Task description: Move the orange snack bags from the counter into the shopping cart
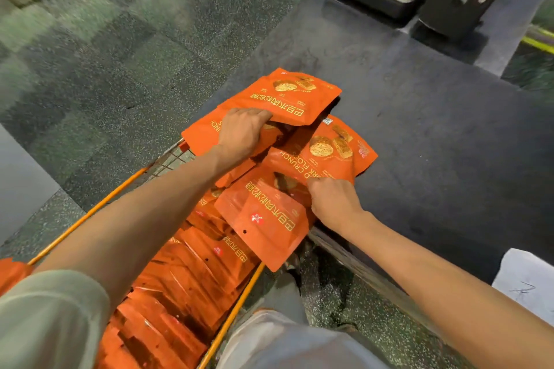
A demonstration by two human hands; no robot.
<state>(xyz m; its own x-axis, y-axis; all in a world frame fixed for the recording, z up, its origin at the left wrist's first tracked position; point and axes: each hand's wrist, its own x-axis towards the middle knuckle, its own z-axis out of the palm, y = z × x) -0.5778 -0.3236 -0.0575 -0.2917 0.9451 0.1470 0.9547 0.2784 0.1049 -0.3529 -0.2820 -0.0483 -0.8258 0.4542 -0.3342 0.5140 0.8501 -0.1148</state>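
Step in hand: gathering last orange snack bags [287, 132] off tabletop [419, 129] edge, toward shopping cart [230, 317] at 7 o'clock.
Left hand [241, 135]: fingers curled round edge of top bag [284, 96], 12 o'clock of pile.
Right hand [334, 201]: fingers pinching bag edge, 4 o'clock of pile.
Cart already packed with rows of same bags.
Next move likely: lift or slide loose pile together, keep slippery bags from fanning, clear cart rim.
Surface: dark, matte tabletop; white paper [527, 284] at 4 o'clock.
Room: speckled grey floor [105, 54], dim.
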